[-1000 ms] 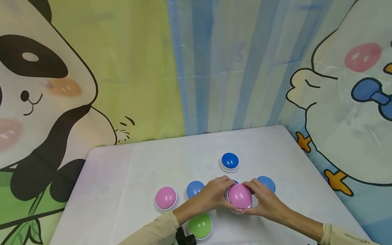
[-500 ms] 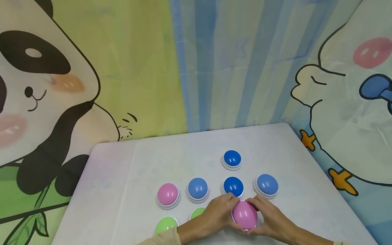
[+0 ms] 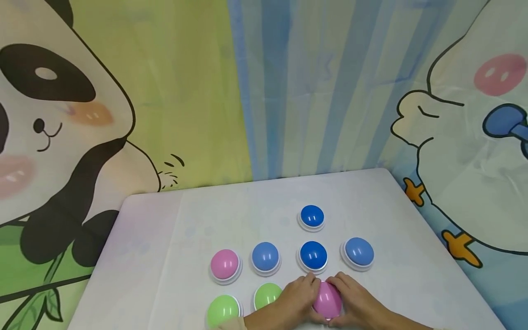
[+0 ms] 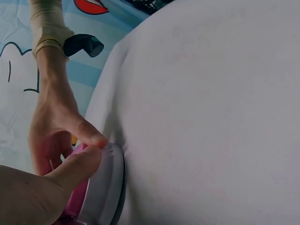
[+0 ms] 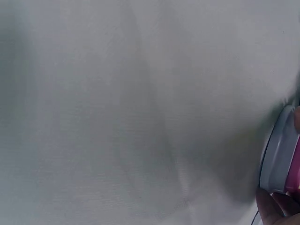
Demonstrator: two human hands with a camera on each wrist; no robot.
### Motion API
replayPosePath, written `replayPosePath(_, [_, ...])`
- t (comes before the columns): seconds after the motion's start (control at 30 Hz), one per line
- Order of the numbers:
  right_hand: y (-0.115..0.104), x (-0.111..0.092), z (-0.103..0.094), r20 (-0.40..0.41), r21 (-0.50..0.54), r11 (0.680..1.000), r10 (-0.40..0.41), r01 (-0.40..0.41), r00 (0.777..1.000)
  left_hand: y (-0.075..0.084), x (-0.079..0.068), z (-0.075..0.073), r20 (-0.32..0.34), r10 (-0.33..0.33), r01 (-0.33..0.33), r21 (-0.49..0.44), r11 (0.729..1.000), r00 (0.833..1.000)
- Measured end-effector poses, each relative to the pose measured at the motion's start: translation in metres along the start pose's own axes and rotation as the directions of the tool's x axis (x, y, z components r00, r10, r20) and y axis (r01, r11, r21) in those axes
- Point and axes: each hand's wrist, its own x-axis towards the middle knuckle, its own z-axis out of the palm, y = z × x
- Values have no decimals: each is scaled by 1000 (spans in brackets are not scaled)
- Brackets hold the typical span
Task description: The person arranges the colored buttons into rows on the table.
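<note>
My left hand (image 3: 298, 298) and right hand (image 3: 359, 302) hold a pink dome push button (image 3: 327, 300) between them, gripping it from opposite sides with fingers and thumbs. In the left wrist view its grey-white base (image 4: 105, 183) shows side-on, low at the white tabletop, with both thumbs touching its rim. The right wrist view catches only part of the base (image 5: 279, 154) at the right edge. Just beyond the hands sits a dark blue button (image 3: 313, 255). A green button (image 3: 267, 295) is partly covered by my left hand.
On the white table (image 3: 185, 229) stand another green button (image 3: 223, 311), a second pink button (image 3: 224, 265), two light blue buttons, left (image 3: 266, 257) and right (image 3: 359, 253), and a farther dark blue one (image 3: 311, 217). A cartoon-printed curtain (image 3: 198, 91) hangs behind.
Both hands have brought the pink button toward the near side of the table, below the dark blue button, which is now uncovered. The head view has shifted slightly, showing another green button.
</note>
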Motion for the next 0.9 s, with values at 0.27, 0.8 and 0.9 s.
replayPosePath(0.27, [5, 3, 3, 72, 59, 998, -19, 15, 997, 7, 2, 3, 99, -25, 23, 29, 999, 995])
replayPosePath(0.8, [7, 5, 9, 12, 14, 999, -43, 43, 999, 5, 0, 8, 29, -25, 22, 73, 997, 999])
replayPosePath(0.9, [7, 4, 9, 7, 2, 999, -39, 39, 999, 4, 0, 10, 31, -24, 22, 59, 998, 999])
